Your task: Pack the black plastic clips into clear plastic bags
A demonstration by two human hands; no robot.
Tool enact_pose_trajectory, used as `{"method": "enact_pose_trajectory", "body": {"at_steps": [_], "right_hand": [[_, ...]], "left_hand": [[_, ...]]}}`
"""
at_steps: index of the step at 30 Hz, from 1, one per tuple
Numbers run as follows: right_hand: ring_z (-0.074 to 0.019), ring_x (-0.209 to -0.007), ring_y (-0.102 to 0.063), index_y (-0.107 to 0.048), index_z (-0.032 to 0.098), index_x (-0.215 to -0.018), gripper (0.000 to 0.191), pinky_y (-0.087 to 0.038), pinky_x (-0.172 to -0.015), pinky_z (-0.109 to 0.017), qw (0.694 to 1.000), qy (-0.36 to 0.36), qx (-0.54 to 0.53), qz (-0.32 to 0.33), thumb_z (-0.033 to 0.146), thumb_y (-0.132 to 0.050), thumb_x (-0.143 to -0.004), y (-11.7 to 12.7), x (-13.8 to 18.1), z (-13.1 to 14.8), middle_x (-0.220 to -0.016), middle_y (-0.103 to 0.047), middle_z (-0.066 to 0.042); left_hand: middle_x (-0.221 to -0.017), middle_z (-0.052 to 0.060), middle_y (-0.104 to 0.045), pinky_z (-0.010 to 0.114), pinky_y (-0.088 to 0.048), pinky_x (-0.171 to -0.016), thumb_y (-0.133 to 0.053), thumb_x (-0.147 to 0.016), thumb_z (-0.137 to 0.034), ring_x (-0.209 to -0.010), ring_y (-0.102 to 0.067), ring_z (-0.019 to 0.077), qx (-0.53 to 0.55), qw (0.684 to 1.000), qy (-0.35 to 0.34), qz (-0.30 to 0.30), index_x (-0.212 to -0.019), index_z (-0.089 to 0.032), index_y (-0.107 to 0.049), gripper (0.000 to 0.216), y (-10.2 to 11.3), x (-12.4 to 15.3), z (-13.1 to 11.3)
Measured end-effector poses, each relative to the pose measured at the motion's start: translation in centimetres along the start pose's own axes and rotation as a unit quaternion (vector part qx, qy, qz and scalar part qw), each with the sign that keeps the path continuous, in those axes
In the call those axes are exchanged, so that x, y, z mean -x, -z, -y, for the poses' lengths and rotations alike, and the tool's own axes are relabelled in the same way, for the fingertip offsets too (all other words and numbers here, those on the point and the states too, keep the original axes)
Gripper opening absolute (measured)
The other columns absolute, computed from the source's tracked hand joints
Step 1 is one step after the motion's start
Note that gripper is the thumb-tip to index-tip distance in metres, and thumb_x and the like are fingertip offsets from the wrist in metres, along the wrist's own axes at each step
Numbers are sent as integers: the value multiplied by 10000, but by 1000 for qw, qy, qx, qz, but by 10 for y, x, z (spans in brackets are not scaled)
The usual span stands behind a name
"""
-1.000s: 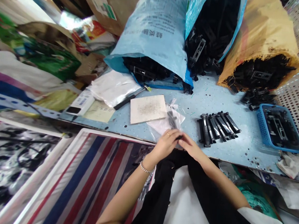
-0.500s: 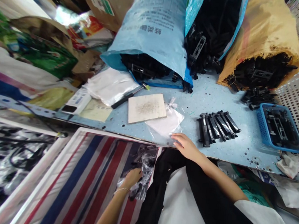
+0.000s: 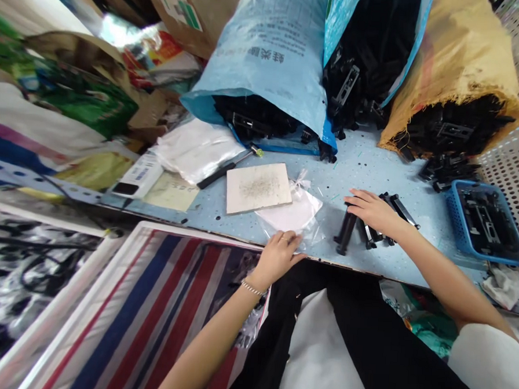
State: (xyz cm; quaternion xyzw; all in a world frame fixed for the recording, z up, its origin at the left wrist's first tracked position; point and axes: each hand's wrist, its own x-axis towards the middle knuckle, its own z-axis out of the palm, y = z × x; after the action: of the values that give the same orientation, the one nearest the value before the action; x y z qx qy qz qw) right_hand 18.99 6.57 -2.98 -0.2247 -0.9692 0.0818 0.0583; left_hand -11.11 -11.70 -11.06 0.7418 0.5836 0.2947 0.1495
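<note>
The leftmost slim black plastic part [image 3: 347, 231] stands out from the row on the bench, its far end under the fingers of the right hand [image 3: 374, 215]. It looks light and stiff, its glossy face perhaps a little slippery; the narrow middle seems the sound place to hold it, clear of the projecting ends, which might snag film. The right fingers are extended and close together over that end; the thumb is hidden, so I cannot tell whether they grip it or whether it is lifted.

Next to it, the other black parts [image 3: 400, 210] are largely covered by the hand and forearm, so their number is unclear.

The left hand [image 3: 278, 253] lies at the near edge of the clear plastic bags [image 3: 296, 211], fingers slightly bent, thumb spread apart; whether they pinch any film cannot be told. The film looks soft, thin and easily creased, best taken by a single edge. A pale board [image 3: 260, 189] overlaps the bags' left side.

Further out, the blue sack [image 3: 267, 55] and orange sack [image 3: 462, 48] run beyond the top edge, most contents lost in shadow.
</note>
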Motion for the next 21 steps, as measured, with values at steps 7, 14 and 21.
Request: {"method": "enact_pose_trajectory", "body": {"at_steps": [7,14,21], "right_hand": [[-235,-898,-710,-574,219,-1083,248,-566,-765,-393,802,-323,-486,-130,411,-563,-926,-16,37,66,-992,-726,-65],[-183,-747,-741,-618,216,-942,368,-555,-648,-269,448,-320,-829,-98,428,-818,-716,-60,-16,140,-884,-725,-2],[-126,-613,-668,-691,153,-870,283,-507,-561,-215,418,-308,-842,-145,325,-842,-703,-78,-31,128,-726,-708,-12]], "left_hand": [[-663,5,-621,264,-457,-615,-594,-886,-398,-618,-560,146,293,919,261,-44,-804,-178,-690,253,-19,-49,4],[-600,-49,-553,211,-381,-557,-790,-651,-406,-547,-460,83,500,795,337,-67,-718,-165,-659,282,-19,-58,-10],[-678,-18,-590,218,-428,-597,-698,-742,-439,-595,-511,96,535,757,365,-85,-799,-161,-647,289,-18,-54,-9]]}}
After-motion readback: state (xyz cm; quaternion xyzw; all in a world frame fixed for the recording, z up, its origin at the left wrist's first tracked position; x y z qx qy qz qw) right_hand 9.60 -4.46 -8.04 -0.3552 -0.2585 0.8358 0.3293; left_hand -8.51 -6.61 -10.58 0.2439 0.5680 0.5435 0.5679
